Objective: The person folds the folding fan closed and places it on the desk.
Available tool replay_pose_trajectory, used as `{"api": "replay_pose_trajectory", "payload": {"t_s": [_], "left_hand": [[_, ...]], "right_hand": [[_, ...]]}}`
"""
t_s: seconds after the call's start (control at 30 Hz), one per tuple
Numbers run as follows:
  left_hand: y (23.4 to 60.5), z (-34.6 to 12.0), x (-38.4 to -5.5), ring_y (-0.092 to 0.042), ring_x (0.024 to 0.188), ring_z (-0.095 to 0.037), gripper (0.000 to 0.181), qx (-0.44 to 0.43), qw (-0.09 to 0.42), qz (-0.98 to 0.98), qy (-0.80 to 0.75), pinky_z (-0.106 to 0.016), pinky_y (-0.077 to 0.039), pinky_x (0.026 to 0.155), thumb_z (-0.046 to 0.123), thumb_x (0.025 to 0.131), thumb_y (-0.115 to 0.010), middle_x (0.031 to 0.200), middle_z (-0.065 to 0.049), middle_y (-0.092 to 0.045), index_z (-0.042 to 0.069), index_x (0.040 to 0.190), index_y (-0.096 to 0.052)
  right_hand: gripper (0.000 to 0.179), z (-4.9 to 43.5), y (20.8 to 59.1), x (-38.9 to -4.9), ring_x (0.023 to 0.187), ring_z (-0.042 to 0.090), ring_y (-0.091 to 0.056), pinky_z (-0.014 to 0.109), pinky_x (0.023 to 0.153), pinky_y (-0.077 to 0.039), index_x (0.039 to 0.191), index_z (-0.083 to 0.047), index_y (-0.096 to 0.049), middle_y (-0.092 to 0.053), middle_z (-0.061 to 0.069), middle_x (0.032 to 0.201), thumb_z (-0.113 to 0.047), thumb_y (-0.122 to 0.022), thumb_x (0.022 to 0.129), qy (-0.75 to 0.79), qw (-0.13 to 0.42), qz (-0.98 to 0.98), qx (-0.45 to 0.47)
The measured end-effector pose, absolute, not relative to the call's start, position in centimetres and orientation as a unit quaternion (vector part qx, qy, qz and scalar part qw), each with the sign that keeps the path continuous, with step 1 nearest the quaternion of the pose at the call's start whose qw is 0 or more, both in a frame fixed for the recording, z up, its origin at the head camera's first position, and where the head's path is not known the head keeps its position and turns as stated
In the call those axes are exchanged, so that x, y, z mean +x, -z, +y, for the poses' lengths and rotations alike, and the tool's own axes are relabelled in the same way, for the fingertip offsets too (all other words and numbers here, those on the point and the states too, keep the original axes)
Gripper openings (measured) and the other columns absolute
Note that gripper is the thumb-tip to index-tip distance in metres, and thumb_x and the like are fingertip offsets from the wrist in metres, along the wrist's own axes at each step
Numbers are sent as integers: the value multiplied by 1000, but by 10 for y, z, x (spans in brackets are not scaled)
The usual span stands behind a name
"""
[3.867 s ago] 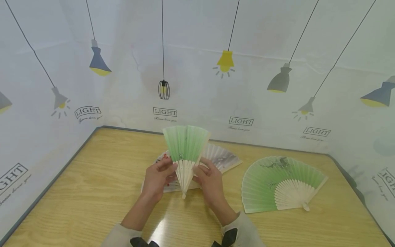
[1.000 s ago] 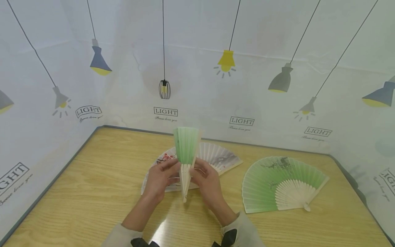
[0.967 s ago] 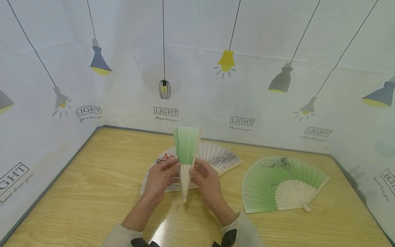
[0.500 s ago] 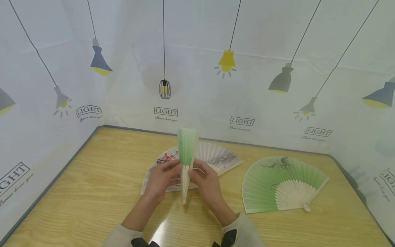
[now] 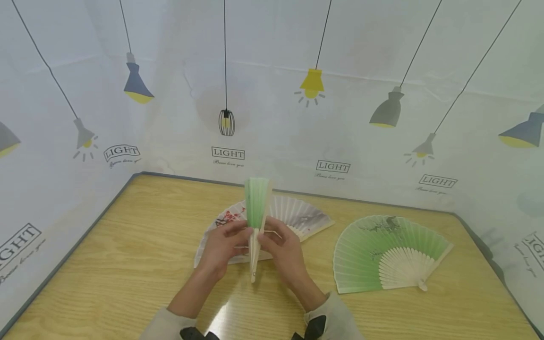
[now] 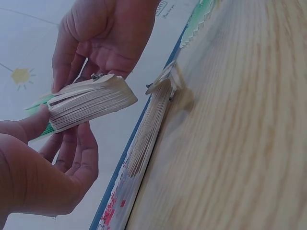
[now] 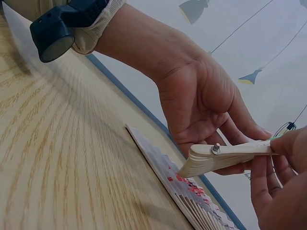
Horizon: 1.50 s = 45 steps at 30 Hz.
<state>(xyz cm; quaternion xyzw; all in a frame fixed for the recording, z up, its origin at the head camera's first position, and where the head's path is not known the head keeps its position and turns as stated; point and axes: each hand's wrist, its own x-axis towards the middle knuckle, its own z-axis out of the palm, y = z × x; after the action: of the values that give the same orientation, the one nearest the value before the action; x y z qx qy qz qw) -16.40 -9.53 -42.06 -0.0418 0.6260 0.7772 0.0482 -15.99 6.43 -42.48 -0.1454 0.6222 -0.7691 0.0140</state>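
Note:
A green folding fan, nearly folded, is held up between both hands over the middle of the table, its pivot end pointing down toward me. My left hand pinches its pale ribs from the left. From the other side my right hand grips the same ribs; in the right wrist view the metal pivot pin shows at the end. The stacked ribs lie close together in the left wrist view. Behind the hands, a spread white folding fan with red blossoms lies on the table, partly hidden.
A second green folding fan, spread wide with a dark branch print, lies on the right of the wooden table. A pale wall sheet printed with lamps closes in the back and sides.
The held green fan has folded from a partly spread wedge to a narrow bundle, and the hands have come slightly closer together. The two fans on the table have stayed put.

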Motion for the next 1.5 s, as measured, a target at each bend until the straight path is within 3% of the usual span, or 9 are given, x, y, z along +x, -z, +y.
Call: {"api": "replay_pose_trajectory", "payload": {"t_s": [0.3,0.6,0.93,1.13,1.5], "left_hand": [[423,-94,-166,-66,82,-23,32,-43,44,639,-766,-37,-59,73,6,90,-65,105,-16,-66,-5,120,-61],[421,-92,-165,-66,81,-22,30,-39,47,639,-767,-38,-59,73,3,89,-66,99,-14,-67,-6,118,-62],[421,-93,-164,-66,82,-23,33,-42,49,637,-769,-39,-59,75,4,90,-66,100,-15,-66,-7,121,-60],[421,-94,-163,-65,81,-22,32,-44,51,637,-768,-38,-59,74,5,89,-66,97,-13,-66,-5,119,-61],[418,-93,-163,-63,77,-17,33,-50,32,650,-758,-32,-58,69,2,87,-68,95,-12,-65,-7,119,-61]], "right_hand": [[38,65,425,-161,100,27,-60,33,86,-55,128,-6,-59,-58,15,118,-7,-67,90,747,13,648,-148],[49,64,424,-161,103,30,-58,31,86,-55,137,-4,-49,-55,20,118,-1,-64,90,748,10,647,-151],[48,64,424,-160,107,29,-54,30,85,-53,137,-12,-53,-59,14,119,-7,-66,91,730,-8,664,-163],[48,64,424,-158,110,28,-54,33,89,-52,138,-12,-52,-57,13,123,-7,-64,92,728,1,663,-175],[50,64,424,-160,112,32,-55,28,92,-50,138,-3,-48,-57,20,122,-2,-64,91,730,-9,663,-163]]}}
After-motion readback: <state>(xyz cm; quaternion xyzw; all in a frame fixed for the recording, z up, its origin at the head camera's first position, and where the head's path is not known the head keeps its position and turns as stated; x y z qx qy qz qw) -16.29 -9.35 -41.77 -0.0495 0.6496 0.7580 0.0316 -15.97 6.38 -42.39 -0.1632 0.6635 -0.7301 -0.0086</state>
